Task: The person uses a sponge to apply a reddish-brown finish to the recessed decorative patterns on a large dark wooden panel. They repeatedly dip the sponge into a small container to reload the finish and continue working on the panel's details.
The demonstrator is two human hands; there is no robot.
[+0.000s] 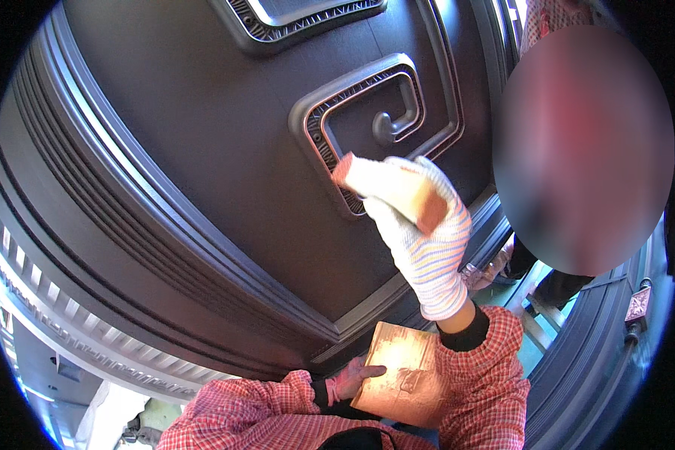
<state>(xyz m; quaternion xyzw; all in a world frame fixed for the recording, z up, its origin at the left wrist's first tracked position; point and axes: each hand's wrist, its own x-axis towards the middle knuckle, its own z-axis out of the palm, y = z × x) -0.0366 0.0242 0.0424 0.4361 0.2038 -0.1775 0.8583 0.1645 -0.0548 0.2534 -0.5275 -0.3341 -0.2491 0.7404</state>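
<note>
My right hand (436, 251), in a white knit glove with thin coloured stripes, is raised in front of a dark panel door (225, 172). It grips a pale sponge-like block (397, 189) whose two ends are reddish brown. The block's far end overlaps the lower left of a raised scroll moulding (301, 120) with copper-coloured edges; I cannot tell whether they touch. Low in the view, my bare left hand (347, 380) holds a flat board (408, 371) covered with shiny copper-coloured smears, its thumb on top. My right sleeve hides part of the board.
A second raised moulding (307, 26) sits higher on the door. Wide ribbed frame trim (127, 195) curves along the left. At the right stands another person (581, 150), blurred out, close to the panel. Dark ribbed trim with a hinge-like fitting (637, 307) is at the far right.
</note>
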